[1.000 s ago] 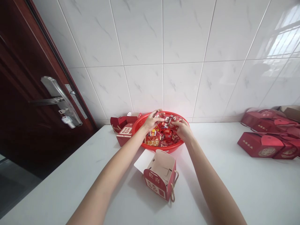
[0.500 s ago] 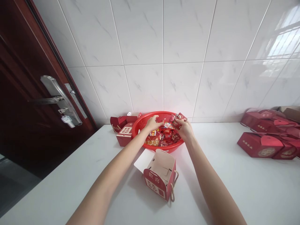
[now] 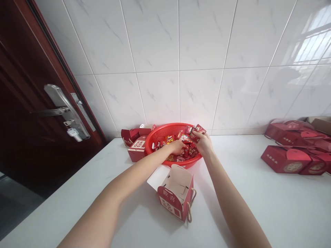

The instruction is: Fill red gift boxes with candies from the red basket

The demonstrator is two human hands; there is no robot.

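A red plastic basket (image 3: pixel 165 130) stands against the wall with several wrapped candies (image 3: pixel 190 151) in it, mostly in red wrappers. Down among the candies is my left hand (image 3: pixel 178 147), its fingers drawn together; what they grip is hidden. My right hand (image 3: pixel 204 144) is closed around a few red wrapped candies (image 3: pixel 196 132) above the basket's right rim. Nearer to me, between my forearms, an open red gift box (image 3: pixel 172 199) with a rope handle sits upright. Its pale inside shows no candy, and its white flap folds out to the left.
Small red boxes (image 3: pixel 137 149) stand left of the basket, one with an open top. At the right, several closed dark red boxes (image 3: pixel 287 160) are grouped on the white table (image 3: pixel 238 158). A tiled wall (image 3: pixel 201 96) runs behind. A dark red door (image 3: pixel 23 103) with keys is at the left.
My left hand has moved down and right into the candies, its spread fingers drawing together. My right hand stays in almost the same place with its candies.
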